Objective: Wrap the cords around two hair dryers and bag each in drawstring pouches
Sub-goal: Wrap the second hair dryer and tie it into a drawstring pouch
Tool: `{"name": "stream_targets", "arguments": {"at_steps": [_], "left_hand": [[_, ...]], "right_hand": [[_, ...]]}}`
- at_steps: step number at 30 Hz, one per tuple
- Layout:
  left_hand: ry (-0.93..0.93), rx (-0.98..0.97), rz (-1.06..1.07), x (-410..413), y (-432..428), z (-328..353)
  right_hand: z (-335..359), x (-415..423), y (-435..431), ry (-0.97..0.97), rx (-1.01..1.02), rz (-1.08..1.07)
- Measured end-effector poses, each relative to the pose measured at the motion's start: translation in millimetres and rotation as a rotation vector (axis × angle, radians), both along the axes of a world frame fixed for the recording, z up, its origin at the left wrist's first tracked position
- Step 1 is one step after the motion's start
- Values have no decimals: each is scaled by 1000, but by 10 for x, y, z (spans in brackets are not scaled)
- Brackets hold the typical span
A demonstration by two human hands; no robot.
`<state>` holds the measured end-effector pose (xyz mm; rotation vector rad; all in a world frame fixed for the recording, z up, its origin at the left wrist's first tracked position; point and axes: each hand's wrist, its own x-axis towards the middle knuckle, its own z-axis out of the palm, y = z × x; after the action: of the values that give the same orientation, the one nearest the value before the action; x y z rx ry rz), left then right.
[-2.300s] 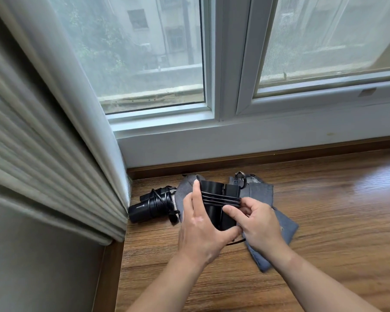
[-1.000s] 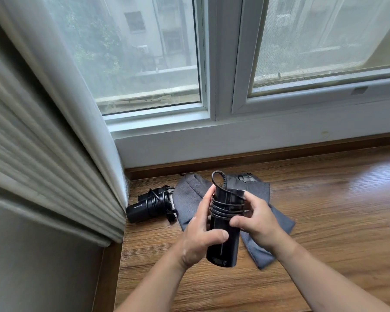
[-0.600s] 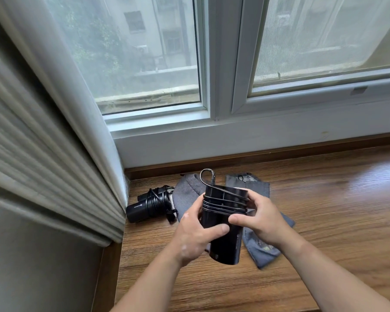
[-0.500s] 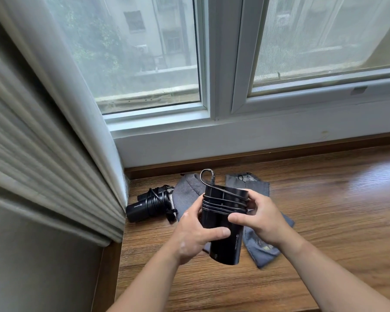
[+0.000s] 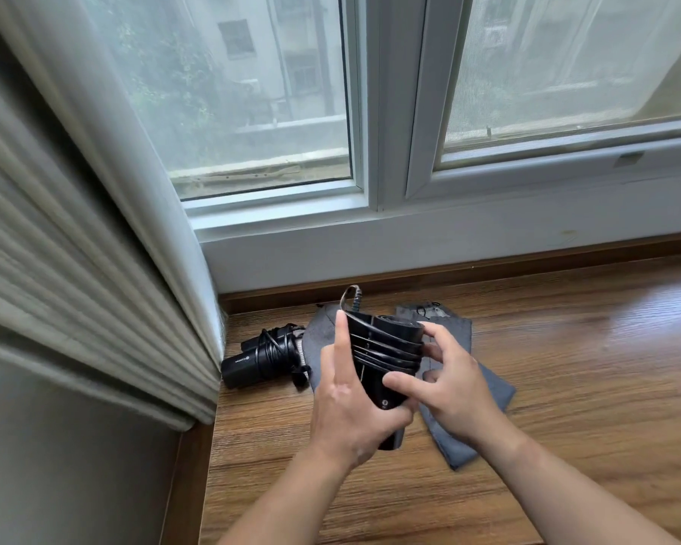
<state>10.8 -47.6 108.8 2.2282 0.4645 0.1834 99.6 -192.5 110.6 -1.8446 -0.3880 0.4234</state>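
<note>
I hold a black hair dryer (image 5: 386, 348) upright above the wooden sill, its cord wound in several turns round the body and a loop of cord sticking up at the top. My left hand (image 5: 350, 403) grips its left side and lower end. My right hand (image 5: 449, 387) holds the right side, fingers curled on the cord turns. A second black hair dryer (image 5: 260, 357), cord wound round it, lies on the sill at the left by the curtain. Two grey drawstring pouches (image 5: 488, 391) lie flat under and behind my hands.
The wooden sill (image 5: 586, 367) stretches to the right. A pleated curtain (image 5: 75, 269) hangs at the left, close to the lying dryer. The white window frame (image 5: 390, 190) and wall stand right behind the pouches.
The dryer has tilted and dropped a little in my hands. My right hand slid down its side, fingers now over the lower cord turns. The lying dryer and pouches stayed put.
</note>
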Motion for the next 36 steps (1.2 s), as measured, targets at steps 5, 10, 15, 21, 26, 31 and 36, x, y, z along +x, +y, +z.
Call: {"name": "stream_targets", "arguments": {"at_steps": [5, 10, 15, 21, 26, 31, 36], "left_hand": [[25, -223, -70, 12, 154, -9], [88, -299, -81, 33, 137, -53], [76, -195, 30, 70, -88, -16], [13, -244, 33, 57, 28, 3], [92, -405, -100, 64, 180, 43], [116, -263, -70, 120, 72, 105], [-30, -199, 37, 90, -43, 19]], "right_hand": [[68, 126, -87, 68, 106, 190], [24, 104, -51, 57, 115, 124], [25, -116, 91, -40, 49, -60], [141, -41, 73, -138, -58, 35], [227, 45, -6, -133, -86, 195], [149, -46, 49, -159, -88, 43], [134, -120, 109, -184, -51, -17]]}}
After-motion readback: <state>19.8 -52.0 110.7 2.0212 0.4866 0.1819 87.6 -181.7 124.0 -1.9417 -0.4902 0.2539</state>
